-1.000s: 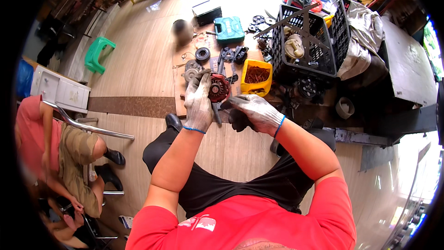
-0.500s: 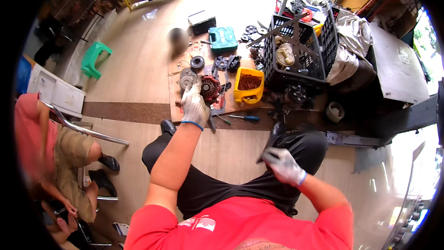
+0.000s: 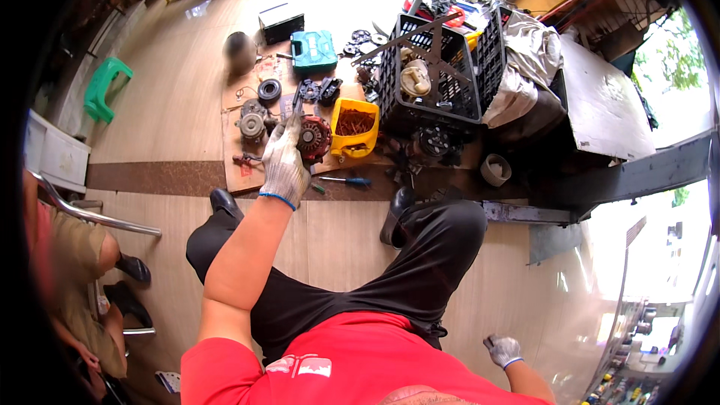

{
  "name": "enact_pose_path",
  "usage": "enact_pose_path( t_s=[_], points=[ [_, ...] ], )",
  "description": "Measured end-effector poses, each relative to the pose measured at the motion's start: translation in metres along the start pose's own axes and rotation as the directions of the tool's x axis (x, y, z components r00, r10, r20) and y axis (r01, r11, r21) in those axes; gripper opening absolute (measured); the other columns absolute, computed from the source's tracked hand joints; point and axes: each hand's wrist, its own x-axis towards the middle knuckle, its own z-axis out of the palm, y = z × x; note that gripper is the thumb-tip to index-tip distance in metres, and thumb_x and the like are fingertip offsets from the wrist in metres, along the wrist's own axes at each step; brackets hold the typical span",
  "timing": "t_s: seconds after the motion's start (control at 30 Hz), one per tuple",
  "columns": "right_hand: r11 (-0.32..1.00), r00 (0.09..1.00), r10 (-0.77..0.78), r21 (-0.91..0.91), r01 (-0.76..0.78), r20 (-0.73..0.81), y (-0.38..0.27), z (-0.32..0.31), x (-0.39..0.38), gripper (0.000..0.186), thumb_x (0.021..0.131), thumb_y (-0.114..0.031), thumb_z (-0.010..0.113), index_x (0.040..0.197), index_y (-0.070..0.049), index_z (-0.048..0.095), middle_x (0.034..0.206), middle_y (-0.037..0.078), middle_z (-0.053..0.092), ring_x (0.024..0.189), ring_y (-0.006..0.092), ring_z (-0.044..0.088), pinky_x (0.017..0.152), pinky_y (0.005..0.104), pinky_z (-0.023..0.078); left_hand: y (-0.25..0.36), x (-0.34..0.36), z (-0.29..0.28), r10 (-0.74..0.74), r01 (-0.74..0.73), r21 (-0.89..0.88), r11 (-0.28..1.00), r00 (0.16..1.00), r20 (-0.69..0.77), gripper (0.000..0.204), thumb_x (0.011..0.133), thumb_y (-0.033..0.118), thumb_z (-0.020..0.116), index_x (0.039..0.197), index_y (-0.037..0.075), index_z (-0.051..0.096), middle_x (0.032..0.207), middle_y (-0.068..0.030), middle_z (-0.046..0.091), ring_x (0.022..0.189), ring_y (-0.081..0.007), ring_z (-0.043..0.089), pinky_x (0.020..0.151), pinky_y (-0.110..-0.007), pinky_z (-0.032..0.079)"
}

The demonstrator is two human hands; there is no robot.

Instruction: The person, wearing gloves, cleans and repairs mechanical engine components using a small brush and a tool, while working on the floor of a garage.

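A round motor part [image 3: 315, 137], dark red with a black centre and copper-coloured windings, is set face-up on the brown cardboard sheet [image 3: 241, 172] near its right edge. It is touched on its left side by the gloved left hand [image 3: 284, 161], just beside a yellow bin.

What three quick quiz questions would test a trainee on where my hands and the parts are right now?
1. True or false: the left hand grips the round red-and-metal part.
2. Which container sits just right of that part: A) yellow bin B) teal case C) black crate?
3. Where is the right hand?

Key: 1 true. 2 A. 3 Low at the person's right side, away from the parts, holding nothing visible.
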Motion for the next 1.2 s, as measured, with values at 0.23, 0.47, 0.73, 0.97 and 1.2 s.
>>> enact_pose_path(
  t_s=[0.23, 0.47, 0.73, 0.97, 1.2],
  points=[
    [0.883, 0.696, -0.308, 0.467, -0.044, 0.648, 0.092, 0.091, 0.002, 0.07, 0.094, -0.062, 0.048, 0.143, -0.012, 0.052, 0.149, 0.009, 0.05, 0.137, 0.0271, 0.046, 0.113, 0.0394, 0.036, 0.005, -0.003, -0.008, 0.02, -0.02, 0.04, 0.999, 1.0, 0.011, 0.025, 0.099, 0.022, 0.062, 0.119, 0.007, 0.058, 0.104, -0.0104, 0.068, 0.089, -0.0238, 0.07, 0.071, -0.038, 0.062],
    [0.783, 0.453, 0.075, 0.334, 0.525, -0.888, -0.07, -0.285, 0.112, 0.04, 0.093, -0.005, 0.06, 0.133, -0.005, 0.059, 0.126, 0.018, 0.065, 0.117, 0.0346, 0.062, 0.099, 0.0402, 0.05, 0.018, -0.024, 0.009, 0.003, -0.001, 0.106, 0.994, 1.0, -0.018, 0.023, 0.099, 0.019, 0.063, 0.115, 0.004, 0.063, 0.097, -0.0032, 0.067, 0.084, -0.0113, 0.065, 0.074, -0.026, 0.057],
    [0.165, 0.705, -0.391, 0.708, 0.687, -0.592, -0.343, -0.429, 0.158, 0.053, 0.095, -0.043, 0.063, 0.131, -0.005, 0.06, 0.113, 0.015, 0.07, 0.096, 0.0208, 0.066, 0.082, 0.0298, 0.051, 0.016, -0.016, 0.004, 0.141, -0.205, 0.362, 0.909, 0.97, 0.196, 0.026, 0.101, 0.019, 0.059, 0.12, 0.002, 0.063, 0.106, -0.0034, 0.065, 0.095, -0.0092, 0.058, 0.086, -0.025, 0.049],
    [-0.086, 0.695, -0.68, 0.966, 0.243, -0.235, -0.383, -0.417, 0.149, 0.03, 0.095, -0.027, 0.064, 0.114, -0.004, 0.068, 0.085, 0.001, 0.067, 0.057, 0.0081, 0.058, 0.047, 0.0222, 0.044, 0.035, -0.021, 0.002, 0.219, -0.307, 0.494, 0.814, 0.949, 0.228, 0.025, 0.1, 0.014, 0.059, 0.12, -0.001, 0.061, 0.107, -0.0054, 0.065, 0.096, -0.0103, 0.06, 0.085, -0.025, 0.051],
    [0.178, 0.64, -0.632, 0.722, 0.669, -0.437, -0.371, -0.43, 0.163, 0.027, 0.094, -0.025, 0.06, 0.096, 0.0, 0.07, 0.069, 0.008, 0.064, 0.058, 0.0132, 0.059, 0.054, 0.0315, 0.046, 0.034, -0.02, 0.005, 0.147, -0.253, 0.532, 0.808, 0.961, 0.235, 0.025, 0.099, 0.012, 0.06, 0.121, -0.001, 0.061, 0.111, -0.0062, 0.063, 0.1, -0.0112, 0.059, 0.089, -0.025, 0.051]
  ],
)
